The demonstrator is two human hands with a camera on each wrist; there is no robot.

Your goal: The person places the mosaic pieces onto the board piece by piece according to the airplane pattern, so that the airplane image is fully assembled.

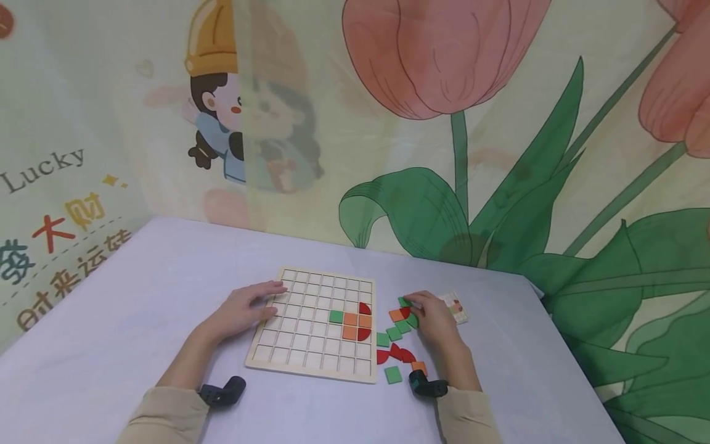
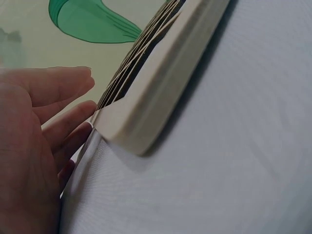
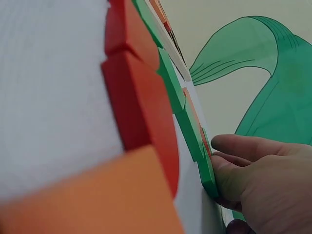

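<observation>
A pale wooden grid board (image 1: 299,345) lies on the table, holding green, orange and red pieces toward its right side. My left hand (image 1: 244,311) rests at the board's left edge, fingers extended; in the left wrist view, the left hand (image 2: 29,146) has its fingertips by a board corner. My right hand (image 1: 440,324) reaches over loose pieces right of the board, its fingertips at a green square (image 1: 403,301). In the right wrist view, the right hand (image 3: 273,180) has index finger and thumb apart beside a green piece (image 3: 208,178). Its lower fingers are partly hidden.
Red rounded pieces (image 1: 407,356), a green square (image 1: 393,374) and an orange square (image 1: 418,368) lie near the right wrist. A small pattern card (image 1: 461,316) is beyond the right hand. Behind the white table (image 1: 222,246) hangs a printed curtain (image 1: 399,142).
</observation>
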